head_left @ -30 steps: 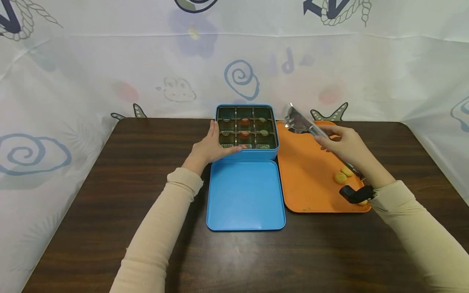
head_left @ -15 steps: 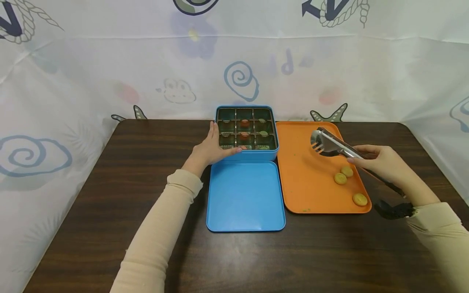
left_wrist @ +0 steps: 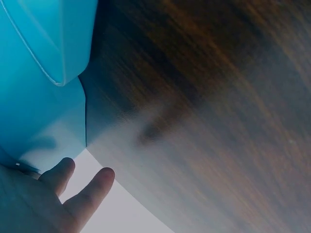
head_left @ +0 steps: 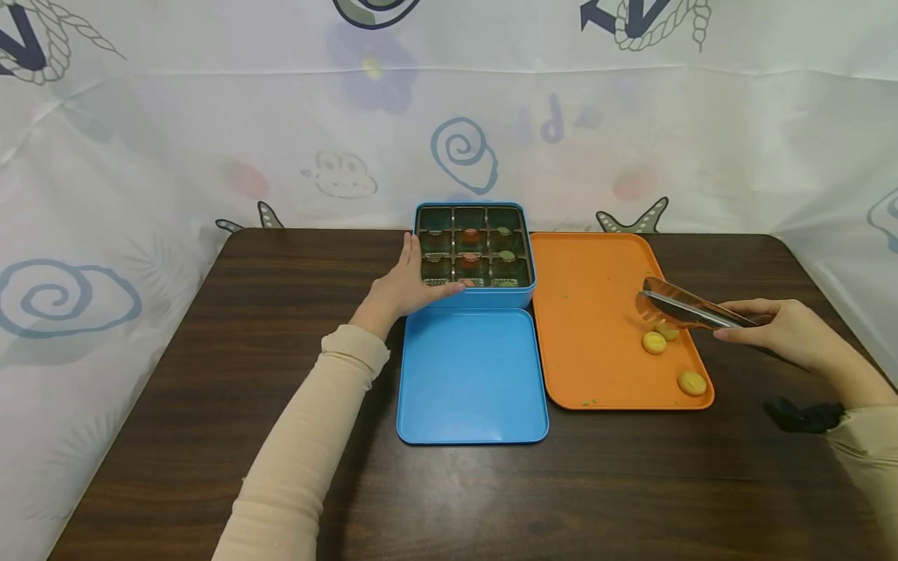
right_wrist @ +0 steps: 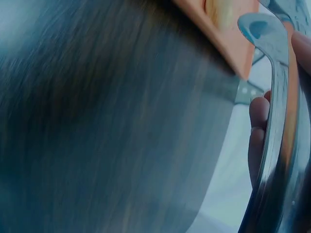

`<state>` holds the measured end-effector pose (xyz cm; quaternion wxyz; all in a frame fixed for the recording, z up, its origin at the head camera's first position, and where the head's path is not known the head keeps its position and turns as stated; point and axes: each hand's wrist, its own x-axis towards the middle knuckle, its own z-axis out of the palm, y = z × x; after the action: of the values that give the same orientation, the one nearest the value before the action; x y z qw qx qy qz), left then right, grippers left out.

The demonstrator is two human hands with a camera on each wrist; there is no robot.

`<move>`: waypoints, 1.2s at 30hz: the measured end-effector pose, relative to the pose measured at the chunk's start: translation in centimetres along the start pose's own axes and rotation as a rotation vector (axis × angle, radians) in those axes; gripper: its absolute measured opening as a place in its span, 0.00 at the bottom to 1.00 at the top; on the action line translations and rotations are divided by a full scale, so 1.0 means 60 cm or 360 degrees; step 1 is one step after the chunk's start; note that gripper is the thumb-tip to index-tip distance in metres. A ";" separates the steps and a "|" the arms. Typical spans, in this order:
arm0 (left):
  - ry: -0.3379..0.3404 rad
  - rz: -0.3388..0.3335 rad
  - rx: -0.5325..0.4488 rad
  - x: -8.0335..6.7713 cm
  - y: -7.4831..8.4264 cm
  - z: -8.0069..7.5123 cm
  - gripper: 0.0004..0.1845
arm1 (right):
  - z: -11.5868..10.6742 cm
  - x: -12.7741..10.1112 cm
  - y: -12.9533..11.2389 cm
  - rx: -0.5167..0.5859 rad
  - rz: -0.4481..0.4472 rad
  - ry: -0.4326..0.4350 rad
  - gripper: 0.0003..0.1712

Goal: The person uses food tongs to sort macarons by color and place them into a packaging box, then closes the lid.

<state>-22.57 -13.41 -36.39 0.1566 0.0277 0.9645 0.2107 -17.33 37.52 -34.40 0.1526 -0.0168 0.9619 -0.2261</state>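
1. The left grip was released – fingers laid straight along the left side of the blue tin, thumb stretched over its front edge – touching it without curling round it.

2. The tin stood just right of the left grip, uncovered and divided into nine dark compartments, three across and three deep.

3. In its middle column, right of the left grip, lay reddish pieces; green pieces showed in the column farthest from that grip. The contents of the column nearest it were too dim to name.

4. A flat blue tray lay right of the left grip and closer to the person, just in front of the tin.

5. The right grip grasped metal tongs, their head reaching left of it over the orange tray.

6. That tray lay left of the right grip, carrying three yellow rounds. Two sat close together near the tongs' head, which partly covered the farther one; whether they touched could not be told. The third rested left of the right grip and closer to the person, by the tray's near right corner. Green specks dotted its near edge.

7. Beneath both grips spread the dark worktop; beyond them hung a printed cloth.
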 end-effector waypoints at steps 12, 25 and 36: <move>0.0008 0.0009 0.0004 0.002 -0.002 0.002 0.65 | -0.005 -0.008 0.026 -0.0091 0.0004 -0.0005 0.44; 0.0010 0.0016 -0.0013 0.002 -0.001 0.002 0.64 | 0.001 -0.010 0.021 -0.0022 0.0031 -0.0006 0.44; 0.0003 0.0010 -0.0042 0.000 -0.002 0.000 0.64 | 0.016 -0.005 0.013 -0.0045 -0.0047 0.0037 0.38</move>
<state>-22.59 -13.49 -36.46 0.1553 0.0283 0.9617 0.2239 -16.75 37.83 -35.47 0.1379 -0.0306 0.9664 -0.2149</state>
